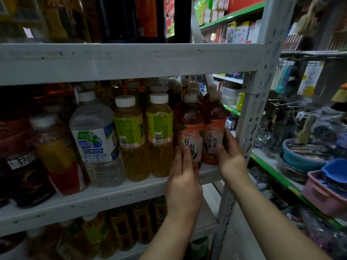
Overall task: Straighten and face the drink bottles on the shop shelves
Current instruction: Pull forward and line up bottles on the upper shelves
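At centre right, on a scuffed white metal shelf point(112, 196), one smooth plastic tea bottle point(215, 128) is clasped by the curled right hand point(231, 156), its twin point(189, 128) pressed by the flat-fingered left hand point(183, 179).

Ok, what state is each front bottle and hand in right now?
Left passion-fruit tea bottle: upright, label out, left hand's straight fingers on it.
Right passion-fruit tea bottle: upright, label out, gripped by right hand.
Left jasmine tea bottle: upright, barcode showing, not faced.
Right jasmine tea bottle: upright, barcode to front, not faced.
Water bottle: capped, label out.
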